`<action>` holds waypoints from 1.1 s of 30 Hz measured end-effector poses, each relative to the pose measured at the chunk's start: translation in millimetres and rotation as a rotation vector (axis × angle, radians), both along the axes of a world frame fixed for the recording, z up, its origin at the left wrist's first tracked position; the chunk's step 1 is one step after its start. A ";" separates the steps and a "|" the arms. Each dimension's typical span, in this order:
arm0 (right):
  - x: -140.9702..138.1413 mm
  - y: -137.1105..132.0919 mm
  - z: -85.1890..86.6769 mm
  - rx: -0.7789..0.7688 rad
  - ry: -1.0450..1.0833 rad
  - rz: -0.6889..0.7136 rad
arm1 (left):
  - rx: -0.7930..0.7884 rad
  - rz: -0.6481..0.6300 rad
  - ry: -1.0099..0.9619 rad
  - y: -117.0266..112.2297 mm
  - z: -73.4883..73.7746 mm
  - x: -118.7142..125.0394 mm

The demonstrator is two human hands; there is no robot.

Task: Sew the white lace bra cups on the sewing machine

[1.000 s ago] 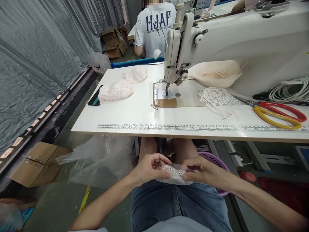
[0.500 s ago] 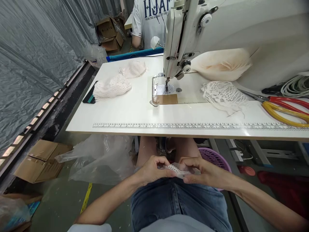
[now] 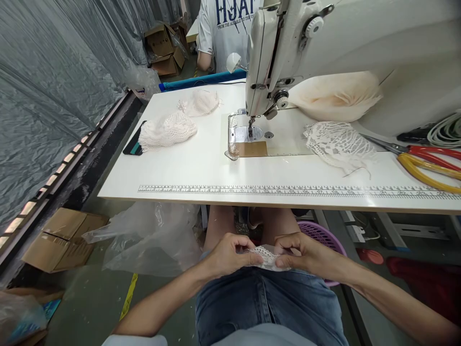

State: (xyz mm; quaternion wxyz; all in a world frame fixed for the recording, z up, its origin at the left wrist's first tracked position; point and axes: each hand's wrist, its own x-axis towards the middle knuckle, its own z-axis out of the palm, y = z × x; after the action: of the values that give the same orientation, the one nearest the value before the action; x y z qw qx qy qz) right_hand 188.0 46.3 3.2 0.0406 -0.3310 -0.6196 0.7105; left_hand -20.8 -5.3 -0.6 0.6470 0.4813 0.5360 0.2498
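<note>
Over my lap, below the table edge, my left hand and my right hand both pinch a small white lace piece, fingers curled on its two ends. The white sewing machine stands on the white table above, its needle over the metal plate. A lace piece lies right of the needle, with a peach padded cup behind it. Two lace pieces lie on the table's left part.
Red and yellow scissors and coiled white cable lie at the table's right. A purple basket sits under the table, a clear plastic bag and cardboard boxes on the floor left. Another person in a white T-shirt stands beyond.
My hands have drawn slightly closer together on the lace piece, bunching it. The camera tilted down a little, so the table sits higher in view.
</note>
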 end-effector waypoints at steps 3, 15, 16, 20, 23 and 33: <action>-0.8 -1.3 -1.3 -0.028 0.017 0.015 | -0.004 -0.015 -0.002 0.3 1.0 0.7; -6.3 -3.6 -0.9 0.063 0.013 -0.012 | 0.019 -0.006 -0.033 3.1 -0.2 1.5; -7.2 -3.9 -2.0 0.052 0.005 -0.040 | 0.013 -0.003 -0.041 3.4 0.0 2.6; -7.8 -3.5 -6.5 -0.021 -0.007 -0.108 | -0.002 0.018 -0.062 4.6 0.5 7.5; -4.4 -1.8 -5.9 -0.024 0.000 -0.104 | 0.005 0.042 -0.063 5.9 0.6 9.3; 10.1 2.7 -3.9 -0.086 0.060 0.046 | -0.310 0.133 -0.274 6.0 -2.0 -15.9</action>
State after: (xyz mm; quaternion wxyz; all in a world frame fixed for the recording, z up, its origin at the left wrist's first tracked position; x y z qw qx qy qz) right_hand 198.1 49.0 -0.7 0.0284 -0.2967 -0.5945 0.7468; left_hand -36.8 0.7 -2.6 0.7622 0.3014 0.5056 0.2694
